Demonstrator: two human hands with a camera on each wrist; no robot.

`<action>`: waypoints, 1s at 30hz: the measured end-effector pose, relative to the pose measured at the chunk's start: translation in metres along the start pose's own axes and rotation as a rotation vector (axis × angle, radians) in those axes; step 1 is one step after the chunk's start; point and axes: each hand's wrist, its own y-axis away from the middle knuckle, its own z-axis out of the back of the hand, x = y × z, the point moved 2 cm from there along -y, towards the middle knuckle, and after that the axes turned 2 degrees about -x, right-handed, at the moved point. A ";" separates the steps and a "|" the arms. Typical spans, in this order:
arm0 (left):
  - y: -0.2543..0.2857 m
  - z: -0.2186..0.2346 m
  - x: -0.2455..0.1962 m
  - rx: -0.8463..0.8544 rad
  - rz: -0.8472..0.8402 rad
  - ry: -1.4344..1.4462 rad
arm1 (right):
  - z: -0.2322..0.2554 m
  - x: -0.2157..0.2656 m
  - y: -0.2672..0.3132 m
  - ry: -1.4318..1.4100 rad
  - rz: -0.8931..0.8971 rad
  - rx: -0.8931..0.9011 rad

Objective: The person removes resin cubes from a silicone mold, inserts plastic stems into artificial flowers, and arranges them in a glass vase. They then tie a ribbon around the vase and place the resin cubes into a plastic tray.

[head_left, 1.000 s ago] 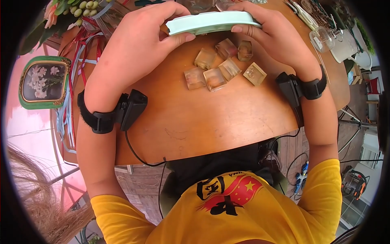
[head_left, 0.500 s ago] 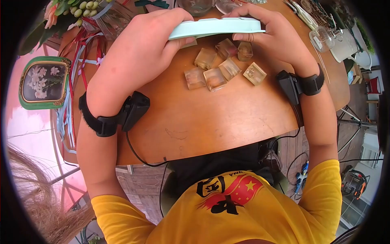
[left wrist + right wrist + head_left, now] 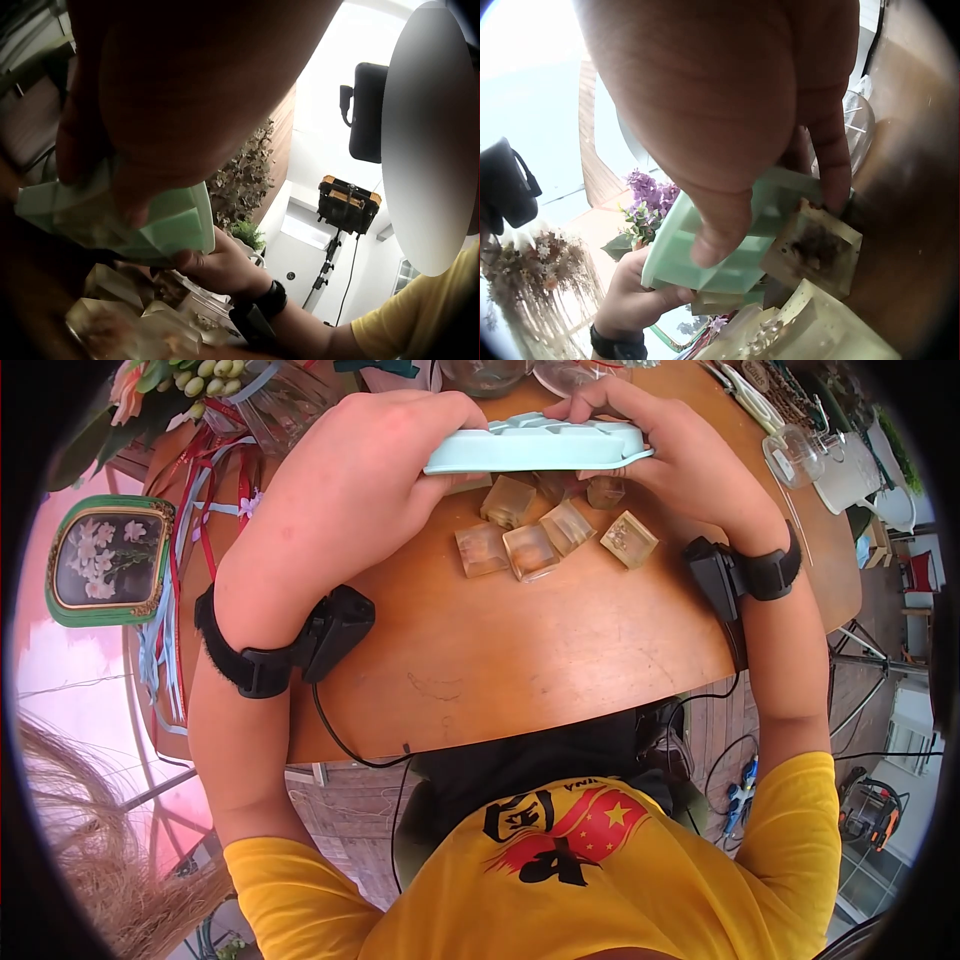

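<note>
Both hands hold a mint-green cube tray (image 3: 540,452) over the far part of the table. My left hand (image 3: 370,480) grips its left end, thumb below and fingers above. At the other end my right hand (image 3: 690,465) pinches it the same way. Square compartments of the tray (image 3: 679,259) show in the right wrist view, with the right thumb pressed against them. Under and in front of it lie several clear yellowish cubes (image 3: 508,502) with bits set inside. One cube (image 3: 817,251) stands close beside the right fingers. Part of a pale block (image 3: 470,483) shows below the left thumb.
Red and blue ribbons (image 3: 205,490) hang at the left edge, near a green picture frame (image 3: 110,560). Glass jars (image 3: 485,375) stand behind the tray. Pliers (image 3: 750,400) and a small glass pitcher (image 3: 795,460) are at the right. Cables run from both wrist cameras.
The tray has come lower and nearer to the body, tilting so that its bumpy side shows on top. It now covers part of the farthest cubes. Both hands keep their hold.
</note>
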 end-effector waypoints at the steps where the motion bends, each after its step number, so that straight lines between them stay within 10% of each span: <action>1: 0.000 0.000 0.000 0.011 0.015 0.018 | 0.000 0.001 0.000 0.000 0.005 0.008; 30: 0.002 -0.005 0.017 -0.011 0.105 0.141 | -0.004 -0.002 -0.002 0.004 -0.039 -0.028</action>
